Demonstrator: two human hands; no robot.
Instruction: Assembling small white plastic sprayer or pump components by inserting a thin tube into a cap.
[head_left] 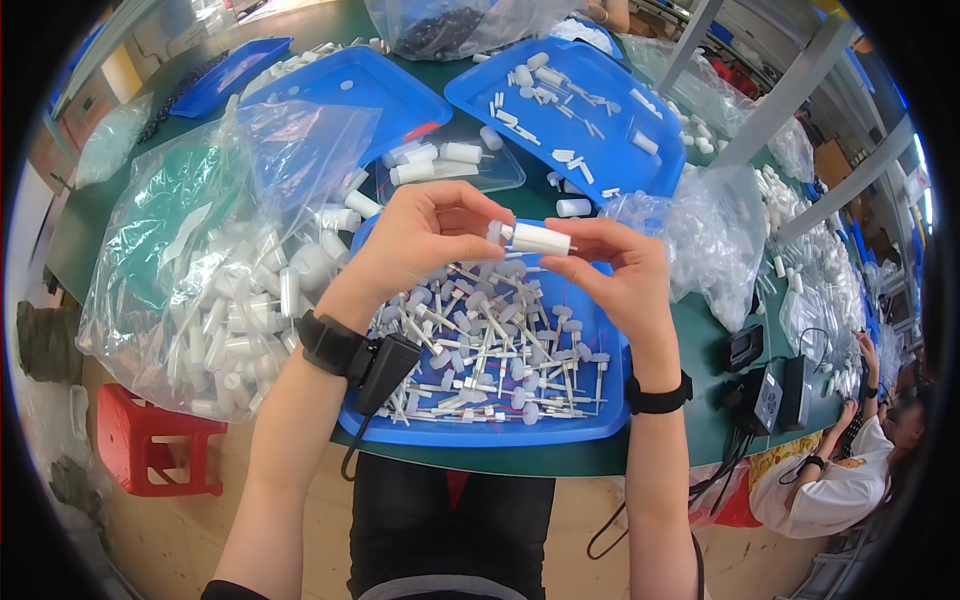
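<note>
White plastic cylinder (541,239) lies nearly level between two hands, above the rear of a blue plastic tray (590,433) on the dark green tabletop (700,345). A pale grey round cap (495,232) sits at its left end, with a narrow white neck showing between them. The left hand's (425,230) thumb and forefinger are almost closed around the cap; the right hand's (628,275) fingers pinch the cylinder's right end, where a thin tip pokes out. How firmly either grips, I cannot tell. To handle this well, keep cap and cylinder on one straight line, and make any push or pull along that line: a slim stem would probably bend under sideways load. Light fingertip pressure should suffice. Staying over the tray, with its loose white stemmed pieces (500,350), would catch a slip.
</note>
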